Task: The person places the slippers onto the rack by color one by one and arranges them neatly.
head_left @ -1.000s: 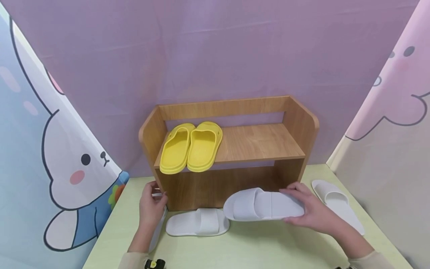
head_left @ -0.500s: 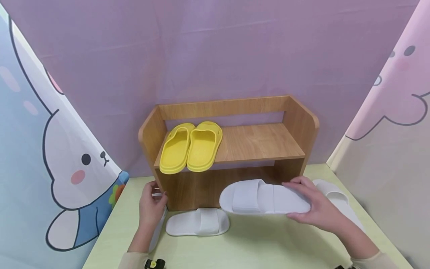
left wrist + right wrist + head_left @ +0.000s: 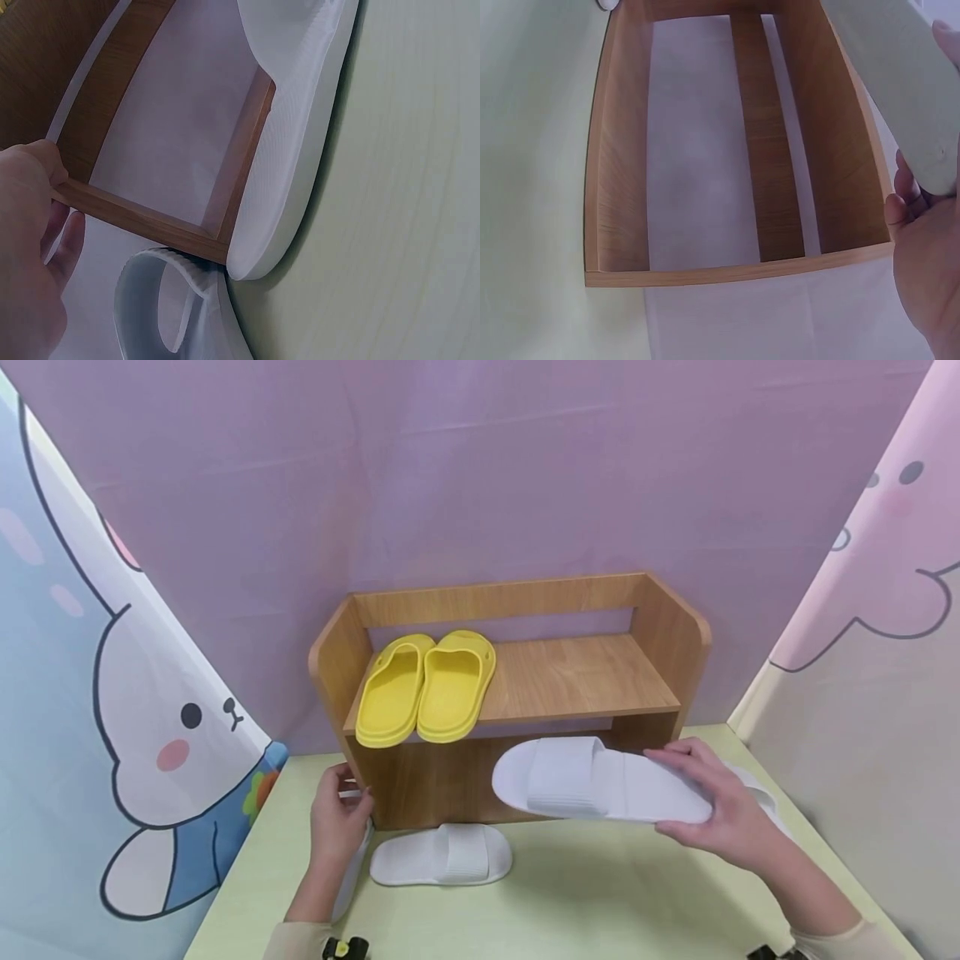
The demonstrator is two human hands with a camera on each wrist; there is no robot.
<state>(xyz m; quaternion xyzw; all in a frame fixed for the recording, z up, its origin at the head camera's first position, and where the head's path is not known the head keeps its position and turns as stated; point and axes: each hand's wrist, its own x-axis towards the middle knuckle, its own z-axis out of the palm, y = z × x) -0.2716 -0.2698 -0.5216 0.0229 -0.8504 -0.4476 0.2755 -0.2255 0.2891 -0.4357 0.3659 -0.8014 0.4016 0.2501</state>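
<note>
Two hands, head view: the right hand (image 3: 727, 814) pinches the heel of a white slipper (image 3: 566, 777); the left hand (image 3: 337, 818) grips the side edge of the rack (image 3: 678, 635).
Held slipper: in the air before the lower compartment, toe reaching left from the right grip.
Toe: held only at the heel, it could tip or twist if the pinch loosens.
Clogs: the yellow clogs (image 3: 450, 706), above and left of the right grip, overhang the shelf front; a toe raised too near could knock them.
Shelf edge: crosses just above the held slipper; a steep lift could catch the strap.
Room: widest below and in front of the right grip, over the table (image 3: 592, 893); the far slipper (image 3: 759, 793) crowds its outer side.
Side panel, left wrist view: between left thumb and fingers; a hard pull could skew the rack against the front slipper (image 3: 285, 165) and the side slipper (image 3: 142, 300) near that corner.
Sole, right wrist view: fingers curl at the heel; the near panel runs left from beside them, its gap from the knuckles unclear, so a careless swing might scrape.
</note>
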